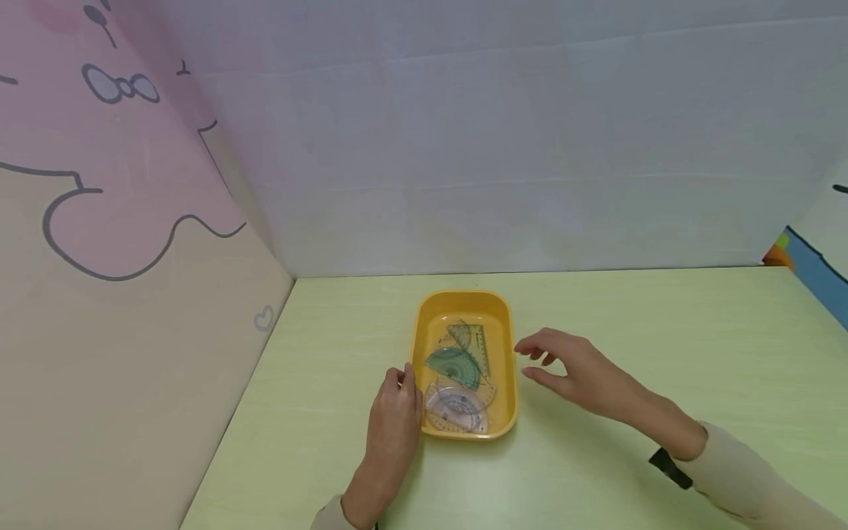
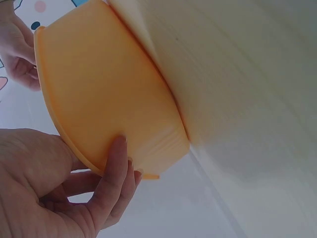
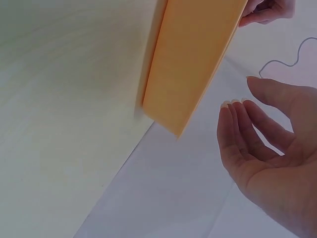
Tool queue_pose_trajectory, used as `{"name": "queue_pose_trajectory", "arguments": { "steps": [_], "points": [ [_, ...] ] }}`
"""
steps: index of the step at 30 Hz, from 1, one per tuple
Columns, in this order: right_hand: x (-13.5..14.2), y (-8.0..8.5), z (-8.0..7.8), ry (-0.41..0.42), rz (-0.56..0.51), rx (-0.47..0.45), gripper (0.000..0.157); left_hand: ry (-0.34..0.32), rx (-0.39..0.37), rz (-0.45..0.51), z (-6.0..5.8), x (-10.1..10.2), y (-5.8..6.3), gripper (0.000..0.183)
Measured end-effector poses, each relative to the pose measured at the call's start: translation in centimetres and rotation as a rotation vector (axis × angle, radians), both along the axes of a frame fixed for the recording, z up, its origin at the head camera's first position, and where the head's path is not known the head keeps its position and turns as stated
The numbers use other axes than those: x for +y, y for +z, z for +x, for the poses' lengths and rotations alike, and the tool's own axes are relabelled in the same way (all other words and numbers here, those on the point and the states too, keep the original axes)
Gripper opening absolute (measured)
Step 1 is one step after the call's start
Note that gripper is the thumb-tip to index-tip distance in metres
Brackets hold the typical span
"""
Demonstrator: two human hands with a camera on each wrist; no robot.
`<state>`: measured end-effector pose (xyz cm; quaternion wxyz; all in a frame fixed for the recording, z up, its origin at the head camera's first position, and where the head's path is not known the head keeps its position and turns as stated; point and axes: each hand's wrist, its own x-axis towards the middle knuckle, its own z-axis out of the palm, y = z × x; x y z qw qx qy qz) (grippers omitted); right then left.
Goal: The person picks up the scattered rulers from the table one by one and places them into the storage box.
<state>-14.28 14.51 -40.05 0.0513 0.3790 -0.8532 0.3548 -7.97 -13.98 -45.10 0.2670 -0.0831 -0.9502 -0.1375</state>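
Note:
A yellow plastic tray (image 1: 466, 302) stands on the table, holding several geometry pieces. Among them are a green protractor (image 1: 453, 366), a greenish set square (image 1: 480, 340) and clear protractors (image 1: 457, 409) that overlap at the near end. My left hand (image 1: 395, 423) grips the tray's left rim; in the left wrist view its fingers (image 2: 115, 163) lie on the outer wall and the thumb is hidden behind the rim. To the right of the tray, my right hand (image 1: 589, 374) hovers with loosely bent fingers (image 3: 229, 131), thumb apart, nothing held. A small gap separates it from the rim.
The pale green table (image 1: 344, 324) extends on both sides of the tray. A whitish wall (image 1: 530, 147) rises at its back edge, and a pink and cream wall with drawn lines (image 1: 119, 221) borders the left side.

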Motion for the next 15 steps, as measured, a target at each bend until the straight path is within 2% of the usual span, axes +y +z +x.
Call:
{"name": "queue_pose_trajectory", "arguments": {
  "steps": [6, 15],
  "points": [
    [1.3, -0.1, 0.4, -0.020, -0.015, 0.057, 0.033, -0.001, -0.018, 0.014, 0.1, 0.1, 0.1, 0.037],
    [3.2, -0.5, 0.9, -0.048, -0.023, 0.088, 0.038, 0.007, -0.024, 0.008, 0.1, 0.1, 0.1, 0.037]
  ]
}}
